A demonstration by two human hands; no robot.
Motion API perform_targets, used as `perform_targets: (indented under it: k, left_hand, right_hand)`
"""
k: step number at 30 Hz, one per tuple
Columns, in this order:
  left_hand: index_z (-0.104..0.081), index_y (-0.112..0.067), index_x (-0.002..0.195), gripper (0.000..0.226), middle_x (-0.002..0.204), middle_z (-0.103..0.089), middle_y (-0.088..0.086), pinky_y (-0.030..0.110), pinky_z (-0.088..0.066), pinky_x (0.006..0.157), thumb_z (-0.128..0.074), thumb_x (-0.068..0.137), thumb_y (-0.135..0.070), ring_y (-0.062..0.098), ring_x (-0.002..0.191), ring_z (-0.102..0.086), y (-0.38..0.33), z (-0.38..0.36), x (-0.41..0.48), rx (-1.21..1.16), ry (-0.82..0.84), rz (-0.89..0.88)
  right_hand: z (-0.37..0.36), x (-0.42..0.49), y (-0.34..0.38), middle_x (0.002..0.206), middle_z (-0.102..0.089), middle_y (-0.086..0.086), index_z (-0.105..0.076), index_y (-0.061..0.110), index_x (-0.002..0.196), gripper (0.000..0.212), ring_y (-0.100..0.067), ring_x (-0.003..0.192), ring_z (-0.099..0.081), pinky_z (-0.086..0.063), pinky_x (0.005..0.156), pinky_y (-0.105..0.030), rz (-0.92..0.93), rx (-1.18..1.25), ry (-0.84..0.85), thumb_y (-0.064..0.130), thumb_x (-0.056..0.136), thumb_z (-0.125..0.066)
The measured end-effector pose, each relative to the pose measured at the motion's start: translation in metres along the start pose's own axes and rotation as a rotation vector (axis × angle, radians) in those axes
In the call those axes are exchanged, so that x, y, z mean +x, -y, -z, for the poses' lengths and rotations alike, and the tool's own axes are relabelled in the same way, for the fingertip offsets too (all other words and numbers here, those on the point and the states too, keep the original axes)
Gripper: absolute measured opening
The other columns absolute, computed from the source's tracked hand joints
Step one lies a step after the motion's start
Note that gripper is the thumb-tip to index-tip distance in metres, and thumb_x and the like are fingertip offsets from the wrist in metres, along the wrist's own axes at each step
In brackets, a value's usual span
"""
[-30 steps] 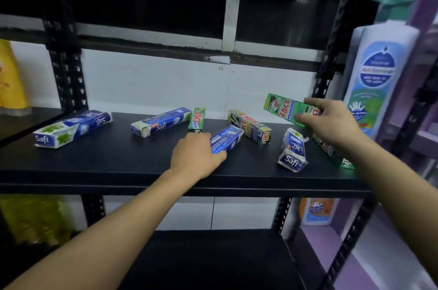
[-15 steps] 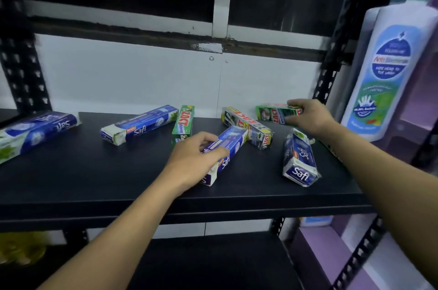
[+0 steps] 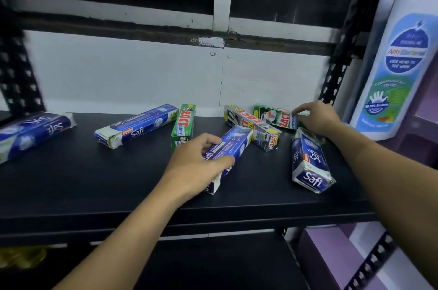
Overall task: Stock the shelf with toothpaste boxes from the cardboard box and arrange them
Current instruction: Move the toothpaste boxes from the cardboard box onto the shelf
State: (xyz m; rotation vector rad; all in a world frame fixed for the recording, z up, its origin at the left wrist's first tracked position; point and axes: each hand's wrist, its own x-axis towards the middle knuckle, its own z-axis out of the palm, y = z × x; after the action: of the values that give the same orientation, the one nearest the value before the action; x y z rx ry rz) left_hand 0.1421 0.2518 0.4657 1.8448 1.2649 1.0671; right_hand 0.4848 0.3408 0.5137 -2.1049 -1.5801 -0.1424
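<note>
The green Zact box [image 3: 275, 116], aloft a second ago, is set on the shelf [image 3: 94, 183] right of centre, gripped by the right hand [image 3: 317, 121], while the blue Safi box [image 3: 233, 145] at centre is held by the left hand [image 3: 196, 166], so arranging is judged underway.

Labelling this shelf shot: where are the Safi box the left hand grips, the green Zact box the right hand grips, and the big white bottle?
Held Safi box [image 3: 237, 142]: head view, blue top face.
Held Zact box [image 3: 275, 117]: head view, printed side panel.
White bottle [image 3: 404, 64]: head view, blue label.
</note>
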Motion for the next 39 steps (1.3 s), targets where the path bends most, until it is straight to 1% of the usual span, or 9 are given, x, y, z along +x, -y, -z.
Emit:
perform_targets:
  k: [6,10,14,19,23,27,32,35,39]
  left_hand:
    - [-0.066,-0.035,0.106,0.034,0.102,-0.066,-0.025,0.012,-0.044,0.081,-0.077,0.074,-0.039,-0.013,0.095,-0.059,-0.001,0.000,0.000,0.028,-0.015,0.000]
    - [-0.066,-0.034,0.107,0.034,0.104,-0.065,-0.024,0.010,-0.042,0.077,-0.076,0.075,-0.039,-0.012,0.097,-0.057,-0.003,0.000,-0.001,0.044,-0.009,-0.002]
    - [-0.067,-0.033,0.106,0.031,0.101,-0.065,-0.024,0.009,-0.043,0.074,-0.075,0.076,-0.037,-0.013,0.093,-0.058,-0.005,0.001,-0.003,0.070,-0.024,-0.017]
    - [-0.069,-0.030,0.100,0.026,0.101,-0.071,-0.019,0.028,-0.053,0.089,-0.073,0.077,-0.041,-0.001,0.094,-0.065,-0.011,-0.003,-0.008,0.191,-0.111,-0.090]
    - [-0.070,-0.029,0.103,0.031,0.105,-0.070,-0.018,0.031,-0.052,0.089,-0.068,0.077,-0.046,0.004,0.096,-0.064,-0.015,0.001,-0.027,0.195,-0.281,-0.167]
    - [-0.068,-0.027,0.111,0.037,0.121,-0.067,-0.016,0.033,-0.047,0.096,-0.065,0.079,-0.045,0.006,0.110,-0.059,-0.009,0.012,-0.071,0.338,-0.309,-0.352]
    - [-0.065,-0.023,0.115,0.037,0.124,-0.064,-0.016,0.033,-0.041,0.095,-0.066,0.081,-0.037,0.010,0.112,-0.053,0.018,0.029,-0.136,0.535,-0.361,-0.527]
    - [-0.065,-0.020,0.115,0.036,0.125,-0.064,-0.013,0.032,-0.039,0.093,-0.066,0.081,-0.033,0.014,0.111,-0.053,0.043,0.034,-0.165,0.665,-0.332,-0.530]
    - [-0.062,-0.020,0.118,0.036,0.120,-0.065,-0.010,0.035,-0.040,0.093,-0.059,0.086,-0.037,0.015,0.112,-0.051,0.081,0.031,-0.199,0.799,-0.265,-0.395]
  right_hand:
    - [0.000,-0.007,0.010,0.119,-0.068,-0.007,-0.069,0.023,0.116,0.026,-0.020,0.090,-0.057,-0.041,0.070,-0.027,0.041,-0.030,0.082,0.028,0.094,-0.056]
    - [0.008,-0.025,0.025,0.125,-0.065,-0.008,-0.068,0.022,0.118,0.027,-0.028,0.107,-0.059,-0.041,0.076,-0.029,0.119,-0.018,0.081,0.030,0.094,-0.058]
    - [0.025,-0.057,0.052,0.126,-0.064,-0.008,-0.066,0.023,0.121,0.030,-0.024,0.095,-0.057,-0.037,0.077,-0.027,0.225,0.014,0.067,0.031,0.094,-0.057]
    - [0.036,-0.114,0.083,0.129,-0.064,-0.002,-0.064,0.025,0.126,0.034,-0.026,0.116,-0.057,-0.042,0.091,-0.030,0.360,0.041,0.041,0.031,0.092,-0.059]
    - [0.032,-0.167,0.097,0.121,-0.068,0.001,-0.065,0.025,0.122,0.036,-0.024,0.111,-0.061,-0.048,0.095,-0.035,0.475,0.069,-0.023,0.031,0.087,-0.058]
    - [0.023,-0.220,0.107,0.124,-0.065,0.002,-0.063,0.024,0.122,0.045,-0.029,0.112,-0.059,-0.047,0.096,-0.045,0.541,0.062,-0.024,0.039,0.081,-0.052]
    - [-0.009,-0.286,0.119,0.128,-0.063,0.005,-0.065,0.023,0.121,0.038,-0.027,0.115,-0.053,-0.044,0.098,-0.046,0.591,0.182,-0.149,0.027,0.083,-0.064]
    - [-0.039,-0.323,0.131,0.125,-0.064,0.004,-0.068,0.019,0.116,0.034,-0.027,0.110,-0.052,-0.045,0.095,-0.046,0.629,0.234,-0.197,0.021,0.082,-0.068]
    - [-0.081,-0.368,0.139,0.124,-0.063,0.001,-0.068,0.017,0.117,0.033,-0.025,0.109,-0.050,-0.046,0.093,-0.043,0.647,0.217,-0.132,0.020,0.084,-0.067]
